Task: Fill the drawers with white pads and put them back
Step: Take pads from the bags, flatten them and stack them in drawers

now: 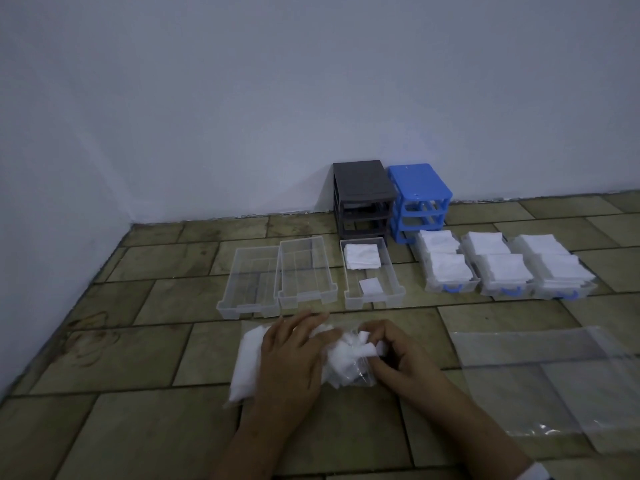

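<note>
Both hands work at a clear bag of white pads (242, 362) lying on the floor (138, 427) at lower centre of the frame; the left hand (291, 362) lies over the bag's middle with fingers spread fairly flat, pressing it down, while the right hand (391, 355) has fingers curled at the bag's mouth, its grip pinched on a few pads pulled partly out; how many it holds cannot be told, the picture being soft there.

Above the hands stand three clear drawers in a row; the left drawer (249, 282) and the middle drawer (306, 271) hold nothing visible; the right drawer (370, 271) has one small stack of pads at its far end and a single pad near its front, so it is barely begun.

Further right sit three drawers with blue handles (505, 268), heaped full; behind them, against the wall, stand the grey frame (363, 199) and the blue frame (419, 199), their slots open.

By my judgement roughly half the filling is done, and no drawer has yet gone back.

An empty clear bag (554, 375) lies flat at lower right.
</note>
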